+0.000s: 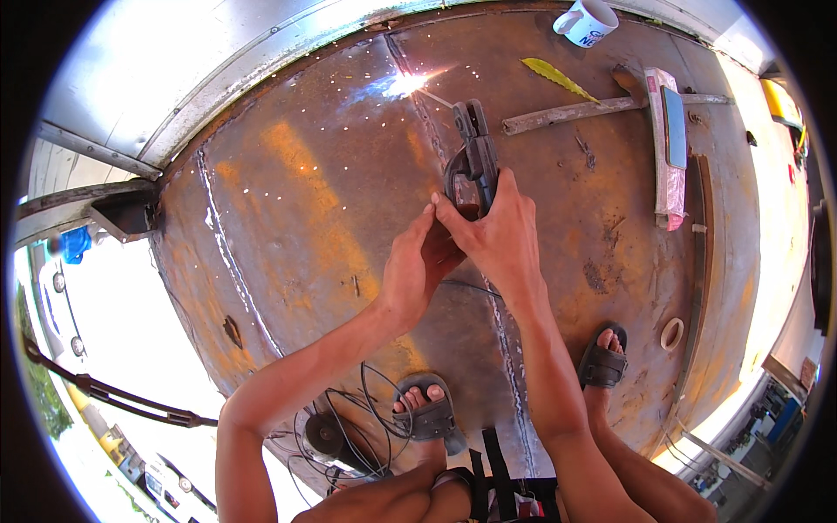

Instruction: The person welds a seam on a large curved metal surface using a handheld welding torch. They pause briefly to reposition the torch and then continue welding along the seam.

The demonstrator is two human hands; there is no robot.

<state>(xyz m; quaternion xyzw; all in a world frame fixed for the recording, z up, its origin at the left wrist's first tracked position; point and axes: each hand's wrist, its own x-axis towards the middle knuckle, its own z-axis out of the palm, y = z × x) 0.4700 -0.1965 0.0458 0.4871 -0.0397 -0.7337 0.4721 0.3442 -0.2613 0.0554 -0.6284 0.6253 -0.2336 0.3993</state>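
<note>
My right hand (506, 231) grips the handle of a dark welding electrode holder (477, 152). Cupped around the lower end of the same handle is my left hand (410, 266), its thumb near my right thumb; part of its grip is hidden. A thin welding rod (438, 100) reaches from the holder's jaws to a bright arc (406, 84) at the far end of a seam (427, 126). This seam runs across a rusty steel plate (296, 227), and small sparks dot the surface around the arc.
A white mug (586, 23), a yellow leaf (558, 78) and a metal bar (567, 115) lie beyond the holder. To the right, a phone (674, 126) rests on a pink-and-white packet (660, 161), with a tan ring (671, 334) nearer. Cables (370, 410) coil beside my left sandal (427, 410).
</note>
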